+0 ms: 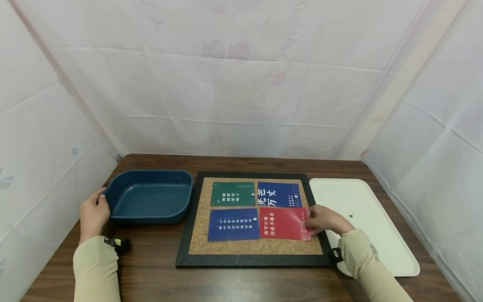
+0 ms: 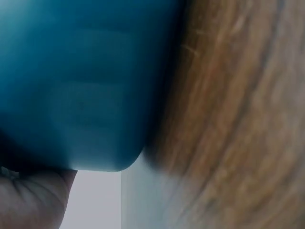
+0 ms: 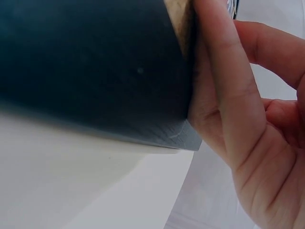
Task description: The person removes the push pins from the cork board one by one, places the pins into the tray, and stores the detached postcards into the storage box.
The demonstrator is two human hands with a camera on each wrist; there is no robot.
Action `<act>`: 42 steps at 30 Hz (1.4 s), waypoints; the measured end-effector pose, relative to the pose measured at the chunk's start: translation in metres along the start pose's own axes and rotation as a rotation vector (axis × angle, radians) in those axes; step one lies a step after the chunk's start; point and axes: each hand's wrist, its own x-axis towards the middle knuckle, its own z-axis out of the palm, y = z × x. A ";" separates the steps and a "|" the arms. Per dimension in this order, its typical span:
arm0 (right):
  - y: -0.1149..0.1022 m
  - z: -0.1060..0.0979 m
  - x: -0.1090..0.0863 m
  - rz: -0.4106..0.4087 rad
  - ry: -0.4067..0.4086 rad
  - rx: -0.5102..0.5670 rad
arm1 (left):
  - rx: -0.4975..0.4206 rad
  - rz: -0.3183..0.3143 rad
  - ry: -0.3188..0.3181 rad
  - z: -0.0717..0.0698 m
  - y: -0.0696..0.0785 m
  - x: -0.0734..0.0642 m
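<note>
On the left, my left hand (image 1: pixel 94 212) grips the rim of a dark blue plastic basin (image 1: pixel 149 219); the left wrist view shows the basin's side (image 2: pixel 90 95) close up, with part of the hand (image 2: pixel 35 198) beside it. Right of the basin lies a black-framed cork board (image 1: pixel 256 248). My right hand (image 1: pixel 326 220) pinches the right edge of a red card (image 1: pixel 284 224) with white writing, over the board's lower right. Above it is a blue card (image 1: pixel 281 194), to its left another blue card (image 1: pixel 234 226), and a green card (image 1: pixel 232 195) at upper left. Small pins show on some cards.
A white tray (image 1: pixel 392 239) lies to the right of the board, its left side partly under my right forearm. The brown wooden table (image 1: pixel 151 268) carries everything. Pale printed sheets (image 1: pixel 234 92) hang behind the table and on both sides.
</note>
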 end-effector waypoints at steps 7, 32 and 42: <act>0.001 0.000 0.001 0.016 0.000 -0.002 | 0.006 -0.035 -0.005 0.000 0.005 -0.002; -0.007 -0.020 -0.011 -0.083 -0.056 0.030 | 0.014 -0.062 0.009 0.002 0.006 0.000; -0.015 -0.030 -0.013 -0.130 -0.076 0.051 | 0.015 -0.083 -0.012 0.002 0.006 0.001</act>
